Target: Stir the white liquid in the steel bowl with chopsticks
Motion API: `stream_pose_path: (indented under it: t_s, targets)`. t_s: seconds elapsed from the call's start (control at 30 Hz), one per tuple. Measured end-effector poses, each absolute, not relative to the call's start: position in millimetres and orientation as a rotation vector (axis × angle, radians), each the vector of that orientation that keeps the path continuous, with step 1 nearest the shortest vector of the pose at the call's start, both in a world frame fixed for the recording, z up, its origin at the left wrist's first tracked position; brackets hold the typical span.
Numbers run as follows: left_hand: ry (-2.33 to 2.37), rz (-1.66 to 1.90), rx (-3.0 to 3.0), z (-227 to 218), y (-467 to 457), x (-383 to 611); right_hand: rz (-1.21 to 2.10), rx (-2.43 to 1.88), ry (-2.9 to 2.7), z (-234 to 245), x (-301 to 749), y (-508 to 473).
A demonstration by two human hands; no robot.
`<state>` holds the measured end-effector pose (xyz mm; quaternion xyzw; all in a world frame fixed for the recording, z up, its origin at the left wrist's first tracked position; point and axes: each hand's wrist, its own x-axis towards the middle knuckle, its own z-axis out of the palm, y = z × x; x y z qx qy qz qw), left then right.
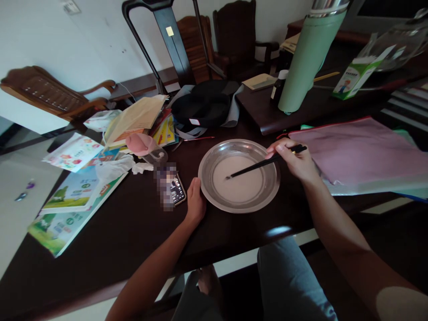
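A round metal bowl (239, 206) stands on the dark table, with a pale, milky liquid (242, 183) in its bottom. My left hand (196, 200) grips the bowl at its left side; some of its fingers are hidden. Over the right rim, my right hand (294, 158) is closed around a pair of black chopsticks (256, 166). They slant down to the left, and their tips meet the liquid near the middle of the bowl.
Left of the bowl lie a phone (177, 189), a pink-lidded cup (147, 148), crumpled tissue (115, 168) and books (67, 223). Behind is a black bag (203, 104). To the right are a pink zip pouch (361, 149), a green thermos (309, 58) and a dark bottle (278, 89).
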<state>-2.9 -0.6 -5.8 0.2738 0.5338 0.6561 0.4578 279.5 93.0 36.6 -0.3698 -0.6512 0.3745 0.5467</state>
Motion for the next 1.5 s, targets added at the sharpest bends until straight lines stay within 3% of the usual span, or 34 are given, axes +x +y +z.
stream_pose_path:
  t_s: [0.17,0.4,0.63,0.83,1.07,1.27,1.5]
  targets:
    - [1.312,1.623,0.661,-3.5,-0.7,-1.8,0.737,-0.888,-1.386,35.3,284.0,98.9]
    - [1.31,1.622,0.628,-6.8,0.2,-2.4,0.867,-0.866,-1.503,36.5,280.1,93.4]
    - [1.301,1.629,0.645,-4.7,-0.3,-2.6,0.736,-0.882,-1.35,35.2,283.5,97.8]
    - [1.314,1.605,0.628,-4.9,-0.3,-2.4,0.883,-0.879,-1.538,36.9,280.8,93.6]
    - [1.328,1.618,0.654,-5.5,-0.7,-2.9,0.759,-0.892,-1.368,34.4,283.5,99.6]
    - [1.335,1.627,0.699,-10.1,-0.5,-5.6,0.935,-0.843,-1.502,31.2,282.4,96.8]
    - [1.293,1.632,0.672,-9.5,-0.4,-4.7,0.764,-0.847,-1.343,33.1,284.7,100.8]
